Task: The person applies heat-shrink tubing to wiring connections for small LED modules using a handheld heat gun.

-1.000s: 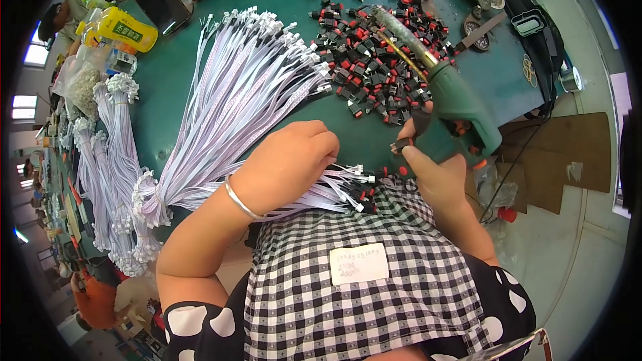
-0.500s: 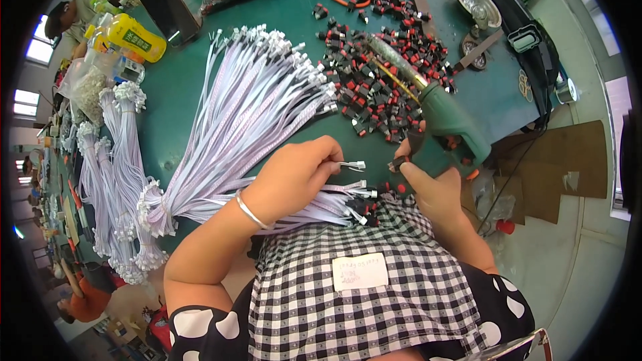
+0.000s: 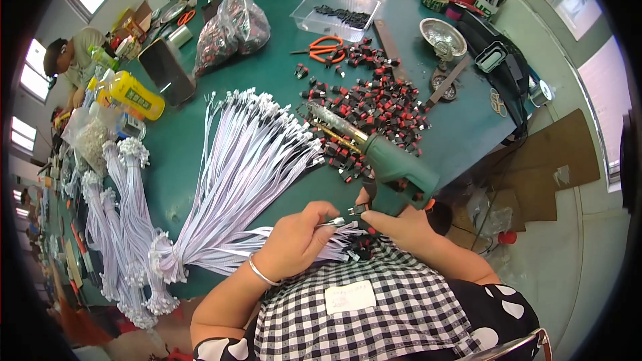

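Note:
My left hand (image 3: 294,241) pinches the white connector end of a thin cable (image 3: 334,222) between thumb and forefinger. Close beside it, my right hand (image 3: 404,228) grips a green soldering gun (image 3: 401,168) and also pinches a small black switch (image 3: 360,210) at its fingertips, metal pins toward the cable end. Whether cable and pins touch, I cannot tell. The gun's barrel points to the upper left, over a heap of black and red switches (image 3: 381,103). A fan of white ribbon cables (image 3: 247,154) spreads left of the heap. More cable ends and switches (image 3: 361,247) lie against the checked apron.
Tied cable bundles (image 3: 130,187) lie at the left, near a yellow bottle (image 3: 137,95) and a dark phone (image 3: 166,70). Farther back are a filled plastic bag (image 3: 234,30), orange-handled pliers (image 3: 326,49), a clear tray (image 3: 304,23) and a metal bowl (image 3: 443,33). Another person sits far left.
My two hands have come together, bringing the switch up to the cable end. The soldering gun has moved left with my right hand. The view has tilted, showing more of the table's far side.

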`<act>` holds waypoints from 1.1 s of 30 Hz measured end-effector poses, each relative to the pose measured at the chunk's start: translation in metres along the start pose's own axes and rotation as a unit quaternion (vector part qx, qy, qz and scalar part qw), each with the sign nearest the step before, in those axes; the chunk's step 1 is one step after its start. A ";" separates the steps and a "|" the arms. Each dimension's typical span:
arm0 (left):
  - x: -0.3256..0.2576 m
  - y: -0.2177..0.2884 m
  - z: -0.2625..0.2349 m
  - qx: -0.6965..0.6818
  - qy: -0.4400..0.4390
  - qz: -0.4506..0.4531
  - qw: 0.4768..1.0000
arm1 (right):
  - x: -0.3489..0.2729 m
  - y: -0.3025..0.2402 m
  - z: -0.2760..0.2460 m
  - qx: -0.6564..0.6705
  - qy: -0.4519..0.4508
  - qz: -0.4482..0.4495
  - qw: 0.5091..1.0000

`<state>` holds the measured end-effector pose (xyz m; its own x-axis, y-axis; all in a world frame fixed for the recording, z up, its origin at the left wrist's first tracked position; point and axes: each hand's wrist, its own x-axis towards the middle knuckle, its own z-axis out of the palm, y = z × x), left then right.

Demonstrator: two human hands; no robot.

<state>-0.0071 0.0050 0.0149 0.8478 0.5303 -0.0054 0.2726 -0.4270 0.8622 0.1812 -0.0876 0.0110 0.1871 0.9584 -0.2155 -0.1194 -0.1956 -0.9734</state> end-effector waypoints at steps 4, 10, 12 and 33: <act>-0.002 0.001 -0.001 -0.021 0.039 -0.002 0.999 | -0.001 0.004 0.003 0.034 0.001 -0.056 0.998; -0.001 0.000 -0.009 -0.094 -0.004 -0.039 0.995 | -0.001 0.000 0.006 0.016 -0.012 -0.068 0.997; 0.002 0.007 -0.008 -0.161 -0.013 -0.098 0.982 | 0.000 -0.002 0.006 0.007 -0.023 -0.023 0.999; 0.015 0.000 0.011 -0.290 -0.018 -0.108 0.951 | 0.006 0.013 0.011 0.014 0.025 -0.030 0.999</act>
<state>0.0100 0.0050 0.0090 0.8181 0.5303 -0.2223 0.1536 0.1710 0.9732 0.1700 -0.0825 -0.0021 0.2425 0.9568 -0.1606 -0.1343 -0.1308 -0.9823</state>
